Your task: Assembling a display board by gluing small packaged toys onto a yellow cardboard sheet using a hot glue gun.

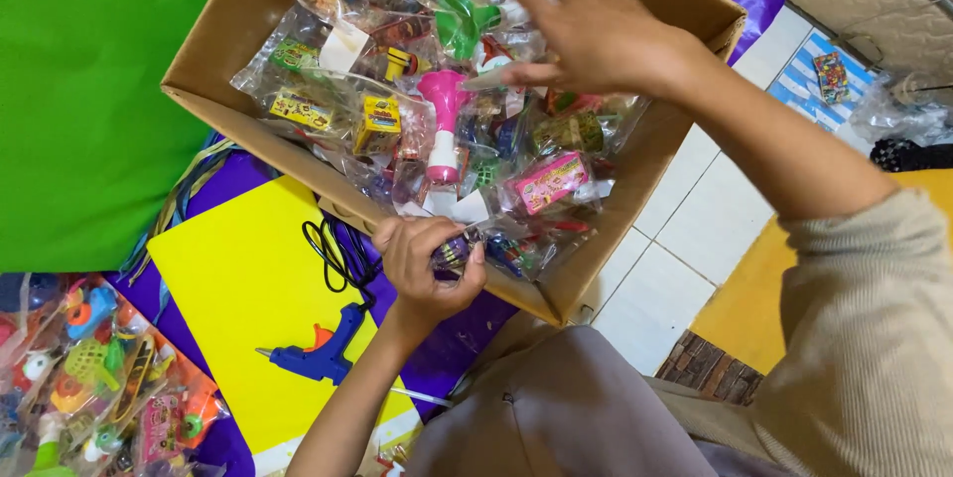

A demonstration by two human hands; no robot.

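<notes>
At the near rim of the brown cardboard box [208, 50], left hand [427, 264] has its grip closed around a small clear-wrapped toy packet [459, 253]. Right hand [591, 35] reaches over the box, fingers spread loosely, thumb and forefinger pinching clear wrapping beside a pink plastic trumpet toy [444, 125]. Blue glue gun [323, 350] lies on a yellow foam sheet [238, 288], near the left wrist.

Just above the left hand [429, 264], a pink-and-white toy trumpet [443, 125] lies in the brown cardboard box [223, 50]; below it, a blue glue gun [323, 348] on a yellow sheet [238, 278].
</notes>
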